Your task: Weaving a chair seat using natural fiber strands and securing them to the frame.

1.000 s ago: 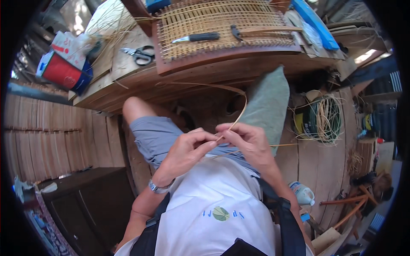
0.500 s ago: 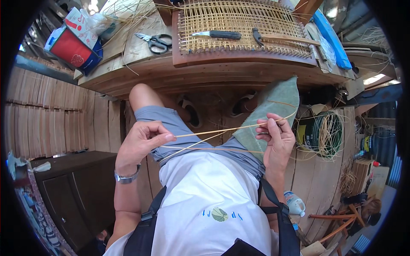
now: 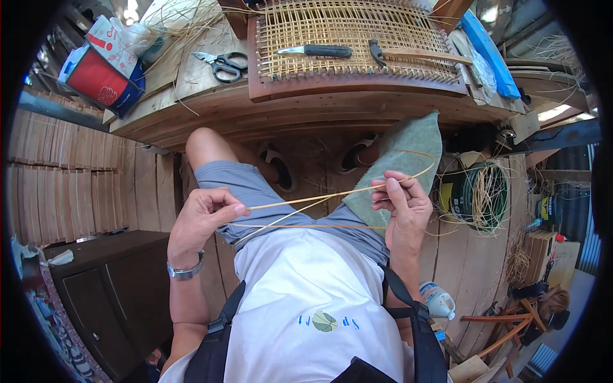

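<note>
Cane strand held taut across the lap, mid-frame.

I see the left hand (image 3: 203, 220) pinching one end of the strand (image 3: 313, 199) and the right hand (image 3: 401, 203) closed on the other; my advice is even tension, no kinks. At top, the woven frame (image 3: 357, 83) on the surface (image 3: 191, 108) carries a knife (image 3: 316, 51) and hammer (image 3: 415, 54).

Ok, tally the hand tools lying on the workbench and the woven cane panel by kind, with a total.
Scissors: 1
Knife or awl with a dark handle: 1
Hammer with a wooden handle: 1
Total: 3
</note>
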A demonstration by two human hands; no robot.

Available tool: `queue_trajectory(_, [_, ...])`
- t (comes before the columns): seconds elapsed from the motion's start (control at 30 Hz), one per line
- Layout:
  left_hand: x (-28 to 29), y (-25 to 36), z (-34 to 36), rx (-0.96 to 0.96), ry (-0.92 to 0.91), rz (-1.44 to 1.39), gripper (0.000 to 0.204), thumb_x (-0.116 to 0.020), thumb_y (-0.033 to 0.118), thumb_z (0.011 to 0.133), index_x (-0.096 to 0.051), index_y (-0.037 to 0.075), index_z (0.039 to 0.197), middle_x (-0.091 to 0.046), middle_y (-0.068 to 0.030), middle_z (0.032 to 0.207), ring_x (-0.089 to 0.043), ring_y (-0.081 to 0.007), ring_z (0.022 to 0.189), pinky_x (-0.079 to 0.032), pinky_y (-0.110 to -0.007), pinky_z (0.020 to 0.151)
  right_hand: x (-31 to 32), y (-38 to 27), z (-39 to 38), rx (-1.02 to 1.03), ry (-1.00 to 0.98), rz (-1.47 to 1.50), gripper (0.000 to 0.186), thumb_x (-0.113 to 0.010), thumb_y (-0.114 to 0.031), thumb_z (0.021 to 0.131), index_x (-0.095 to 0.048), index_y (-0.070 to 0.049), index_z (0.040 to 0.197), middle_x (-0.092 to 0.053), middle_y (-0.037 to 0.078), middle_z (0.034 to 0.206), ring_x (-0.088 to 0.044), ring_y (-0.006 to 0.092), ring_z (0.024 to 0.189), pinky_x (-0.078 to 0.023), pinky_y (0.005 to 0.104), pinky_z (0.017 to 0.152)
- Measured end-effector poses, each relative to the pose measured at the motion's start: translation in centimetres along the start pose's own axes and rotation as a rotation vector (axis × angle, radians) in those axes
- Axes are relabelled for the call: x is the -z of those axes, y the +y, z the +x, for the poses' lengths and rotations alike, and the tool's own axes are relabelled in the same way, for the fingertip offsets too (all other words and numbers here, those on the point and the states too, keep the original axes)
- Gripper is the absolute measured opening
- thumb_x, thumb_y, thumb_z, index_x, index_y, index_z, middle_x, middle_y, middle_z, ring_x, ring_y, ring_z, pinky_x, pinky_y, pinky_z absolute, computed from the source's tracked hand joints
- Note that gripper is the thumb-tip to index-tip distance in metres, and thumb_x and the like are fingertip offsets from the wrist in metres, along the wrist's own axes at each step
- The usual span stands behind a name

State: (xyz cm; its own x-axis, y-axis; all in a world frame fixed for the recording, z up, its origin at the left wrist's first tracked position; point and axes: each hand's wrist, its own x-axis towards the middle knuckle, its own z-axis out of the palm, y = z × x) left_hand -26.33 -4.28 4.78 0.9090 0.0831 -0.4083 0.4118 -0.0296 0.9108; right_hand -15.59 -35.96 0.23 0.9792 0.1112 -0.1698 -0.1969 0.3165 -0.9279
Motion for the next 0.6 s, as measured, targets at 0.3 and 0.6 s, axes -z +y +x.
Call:
queue_trajectory(0.3, [3.5, -1.5, -1.9, 0.003, 0.102, 0.046, 0.015, -0.074, 0.014, 0.086, -0.073, 0.0, 0.084, -0.064, -0.0004, 0.076, -0.054, -0.0055, 0.067, -0.04, -0.022, 0.061, 0.6, -0.4, 0.7, 0.017, 0.097, 0.057, 0.022, -0.062, -0.01, 0.099, -0.064, 0.003, 0.117, -0.072, 0.016, 0.099, -0.069, 0.0133, 0.075, -0.058, 0.0235, 0.059])
queue_trajectory(0.6, [9.0, -3.8, -6.2, 0.008, 0.311, -0.11, 0.026, -0.073, 0.022, 0.087, -0.058, 0.005, 0.074, -0.043, 0.0054, 0.07, -0.033, -0.0019, 0.054, -0.022, -0.02, 0.049, 0.2, -0.2, 0.7, 0.005, 0.074, 0.054, 0.022, -0.061, -0.011, 0.099, -0.063, 0.003, 0.116, -0.072, 0.016, 0.098, -0.068, 0.0126, 0.074, -0.057, 0.023, 0.059])
